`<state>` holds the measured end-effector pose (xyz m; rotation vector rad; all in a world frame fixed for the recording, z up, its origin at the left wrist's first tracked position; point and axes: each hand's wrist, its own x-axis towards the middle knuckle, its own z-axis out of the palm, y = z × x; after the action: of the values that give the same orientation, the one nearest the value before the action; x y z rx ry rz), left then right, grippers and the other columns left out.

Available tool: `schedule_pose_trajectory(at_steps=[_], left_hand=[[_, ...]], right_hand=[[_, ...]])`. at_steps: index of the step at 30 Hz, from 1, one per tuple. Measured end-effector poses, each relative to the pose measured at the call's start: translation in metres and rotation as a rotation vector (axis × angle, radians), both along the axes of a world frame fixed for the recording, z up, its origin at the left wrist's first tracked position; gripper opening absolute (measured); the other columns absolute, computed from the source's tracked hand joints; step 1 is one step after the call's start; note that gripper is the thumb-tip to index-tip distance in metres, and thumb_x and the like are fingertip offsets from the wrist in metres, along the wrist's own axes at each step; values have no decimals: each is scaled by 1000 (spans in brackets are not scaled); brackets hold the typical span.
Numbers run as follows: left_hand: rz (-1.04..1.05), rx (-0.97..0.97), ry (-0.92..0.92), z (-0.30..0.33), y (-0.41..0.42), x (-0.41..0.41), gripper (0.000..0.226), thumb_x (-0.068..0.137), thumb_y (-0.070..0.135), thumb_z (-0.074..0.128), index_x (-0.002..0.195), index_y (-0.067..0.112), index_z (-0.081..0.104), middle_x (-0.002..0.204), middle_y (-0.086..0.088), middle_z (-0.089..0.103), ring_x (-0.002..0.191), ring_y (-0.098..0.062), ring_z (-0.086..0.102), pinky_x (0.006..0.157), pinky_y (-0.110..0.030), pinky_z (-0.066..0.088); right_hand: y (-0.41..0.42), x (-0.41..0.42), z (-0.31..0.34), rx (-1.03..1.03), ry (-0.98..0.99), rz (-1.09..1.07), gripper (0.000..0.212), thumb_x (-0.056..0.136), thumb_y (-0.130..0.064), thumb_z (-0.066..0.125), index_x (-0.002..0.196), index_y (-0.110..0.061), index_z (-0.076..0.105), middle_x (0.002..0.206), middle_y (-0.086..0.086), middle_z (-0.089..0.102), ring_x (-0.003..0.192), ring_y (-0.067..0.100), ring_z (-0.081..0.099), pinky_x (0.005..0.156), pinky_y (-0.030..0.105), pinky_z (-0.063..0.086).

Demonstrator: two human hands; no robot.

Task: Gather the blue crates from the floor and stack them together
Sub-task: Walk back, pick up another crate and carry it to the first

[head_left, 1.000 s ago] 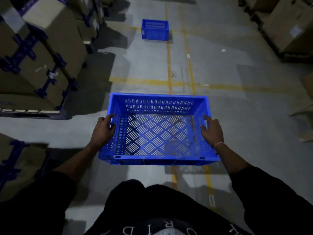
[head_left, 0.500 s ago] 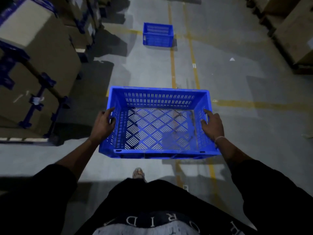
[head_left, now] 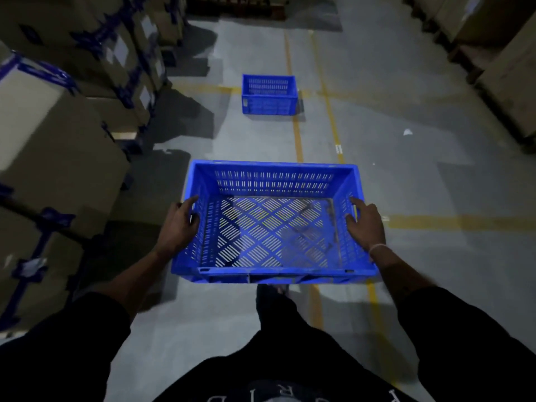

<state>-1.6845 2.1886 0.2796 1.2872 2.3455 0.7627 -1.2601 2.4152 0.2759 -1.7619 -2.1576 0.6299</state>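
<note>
An empty blue slotted crate (head_left: pixel 269 227) hangs level in front of my body, above the grey floor. My left hand (head_left: pixel 178 224) grips its left side wall, fingers curled over the rim. My right hand (head_left: pixel 366 223) grips the right side wall the same way, with a pale band at the wrist. A second blue crate (head_left: pixel 269 94) stands on the floor farther ahead, on a yellow floor line, apart from both hands.
Stacked cardboard boxes (head_left: pixel 58 134) with blue strapping line the left side of the aisle. More boxes (head_left: pixel 499 53) stand at the right. Yellow lines (head_left: pixel 297 140) run along the floor. A small white scrap (head_left: pixel 407 132) lies right of them. My foot (head_left: pixel 275 290) shows under the held crate.
I have walked forward down the aisle with the crate in both hands. The far crate now appears larger and closer. Both grips are unchanged.
</note>
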Motion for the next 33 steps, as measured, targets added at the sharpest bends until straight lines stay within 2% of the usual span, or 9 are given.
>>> schedule_pose_trajectory(at_steps=[8,11,15,20,24,28,33], left_hand=[[26,5,25,18,187,-70,56,97,19,61,150,26,44,121,-20,59,114,-35,58,96,-40,46],[38,17,27,26,247,-92,56,97,19,61,151,25,43,127,-21,56,115,-34,58,96,-39,45],[43,25,21,30,324,-132,57,97,17,61,151,24,44,123,-20,56,111,-35,59,91,-37,44],[27,15,18,17,427,-193,56,98,19,59,151,25,42,120,-19,55,107,-34,60,91,-42,46],[1,5,4,-2,515,-255,60,94,15,61,151,21,43,115,-19,54,105,-36,58,91,-40,45],[6,-17,-41,-3,594,-315,59,95,18,61,151,24,43,123,-19,52,102,-33,61,88,-37,45],[-13,-33,-20,8,684,-376,60,97,21,62,152,27,40,130,-19,51,103,-34,62,89,-45,52]], right_hand=[[197,-78,20,9,22,30,55,91,-19,64,144,-22,50,111,22,51,97,45,59,85,43,47],[260,-105,27,23,18,27,55,91,-19,63,144,-23,49,110,21,51,97,44,59,86,42,47],[340,-145,32,24,20,41,55,91,-20,64,144,-23,49,111,20,51,99,43,59,87,42,47],[443,-207,21,18,16,29,54,91,-21,63,143,-23,50,111,20,51,102,43,58,89,41,46],[526,-263,8,18,-13,49,58,90,-12,61,146,-21,47,112,23,49,97,45,58,87,43,47],[594,-314,4,7,-32,43,65,84,-2,55,146,-20,47,105,22,48,84,46,56,78,44,47],[675,-374,6,6,-4,-13,66,80,3,51,144,-16,50,105,25,48,83,47,55,77,46,47]])
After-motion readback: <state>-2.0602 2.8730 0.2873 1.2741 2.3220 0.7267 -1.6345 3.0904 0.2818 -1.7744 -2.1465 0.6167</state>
